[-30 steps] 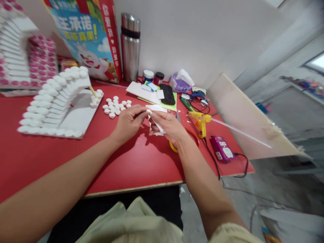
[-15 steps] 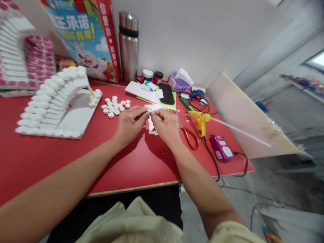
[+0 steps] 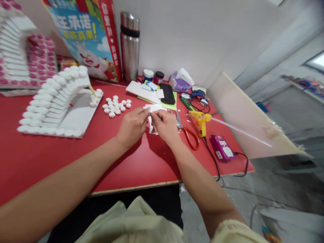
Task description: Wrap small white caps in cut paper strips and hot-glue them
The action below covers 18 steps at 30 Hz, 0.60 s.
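Observation:
My left hand and my right hand meet fingertip to fingertip above the middle of the red table. Both are pinched closed around a small white piece, now almost wholly hidden by the fingers. Under them lie cut white paper scraps. Several round white puffs are grouped left of my left hand. Pliers with orange handles rest beside my right hand. Further right, a yellow glue gun stands with a long clear glue stick in its back.
At left stands a white stair model edged with white puffs, and behind it a pink-and-white one. A steel flask, a printed box, jars and a tissue pack line the wall. A purple power socket sits near the right edge.
The fingers have closed further over the small white piece, which showed between the fingertips before. My left hand has turned slightly. The view has shifted a little.

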Each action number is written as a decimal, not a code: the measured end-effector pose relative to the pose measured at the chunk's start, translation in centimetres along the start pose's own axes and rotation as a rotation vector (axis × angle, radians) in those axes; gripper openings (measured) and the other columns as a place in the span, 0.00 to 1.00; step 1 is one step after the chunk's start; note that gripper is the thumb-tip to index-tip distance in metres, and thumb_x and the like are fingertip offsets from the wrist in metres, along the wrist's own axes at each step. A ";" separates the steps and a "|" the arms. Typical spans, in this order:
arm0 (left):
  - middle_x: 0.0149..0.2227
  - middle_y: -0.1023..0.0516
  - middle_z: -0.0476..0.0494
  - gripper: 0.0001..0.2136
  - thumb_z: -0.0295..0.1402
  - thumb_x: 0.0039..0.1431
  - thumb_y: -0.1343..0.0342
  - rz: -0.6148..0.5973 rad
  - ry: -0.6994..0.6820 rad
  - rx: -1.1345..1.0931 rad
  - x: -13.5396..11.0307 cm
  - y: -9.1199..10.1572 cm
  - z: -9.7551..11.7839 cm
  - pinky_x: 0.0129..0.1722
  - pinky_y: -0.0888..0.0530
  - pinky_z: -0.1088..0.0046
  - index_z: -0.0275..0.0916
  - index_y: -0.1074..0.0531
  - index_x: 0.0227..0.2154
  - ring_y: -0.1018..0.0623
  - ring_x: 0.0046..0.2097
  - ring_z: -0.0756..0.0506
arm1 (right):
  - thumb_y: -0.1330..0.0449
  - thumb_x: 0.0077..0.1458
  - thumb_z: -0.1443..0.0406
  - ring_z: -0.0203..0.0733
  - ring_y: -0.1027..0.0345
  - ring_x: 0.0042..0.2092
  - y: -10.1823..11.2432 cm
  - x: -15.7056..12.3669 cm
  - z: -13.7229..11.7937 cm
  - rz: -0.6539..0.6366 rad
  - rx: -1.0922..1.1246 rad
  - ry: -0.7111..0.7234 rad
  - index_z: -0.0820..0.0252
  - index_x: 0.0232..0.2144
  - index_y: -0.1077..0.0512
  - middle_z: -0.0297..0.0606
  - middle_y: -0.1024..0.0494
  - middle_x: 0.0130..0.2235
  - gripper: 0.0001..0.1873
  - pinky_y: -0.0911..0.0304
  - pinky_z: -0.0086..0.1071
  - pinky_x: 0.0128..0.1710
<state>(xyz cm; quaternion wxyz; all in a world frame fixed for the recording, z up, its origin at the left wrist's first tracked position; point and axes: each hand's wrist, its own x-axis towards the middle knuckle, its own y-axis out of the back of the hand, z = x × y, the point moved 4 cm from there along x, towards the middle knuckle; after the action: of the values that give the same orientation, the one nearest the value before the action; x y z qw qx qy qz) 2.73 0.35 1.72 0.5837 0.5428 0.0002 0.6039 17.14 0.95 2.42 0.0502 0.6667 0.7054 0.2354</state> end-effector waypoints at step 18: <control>0.36 0.18 0.42 0.13 0.43 0.55 0.29 -0.052 0.449 -0.833 0.6 0.1 -2.4 0.32 0.20 0.69 0.38 0.15 0.34 0.19 0.29 0.47 | 0.39 0.64 0.54 0.37 0.33 0.27 0.8 0.4 0.6 -0.156 0.015 0.029 0.57 0.31 0.25 0.32 0.27 0.25 0.15 0.38 0.30 0.27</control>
<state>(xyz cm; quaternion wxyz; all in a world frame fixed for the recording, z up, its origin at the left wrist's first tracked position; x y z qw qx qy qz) 1.22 2.27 1.17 0.7522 0.1185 -0.1023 0.6400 18.02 1.49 2.27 0.0533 0.6065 0.7577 0.2352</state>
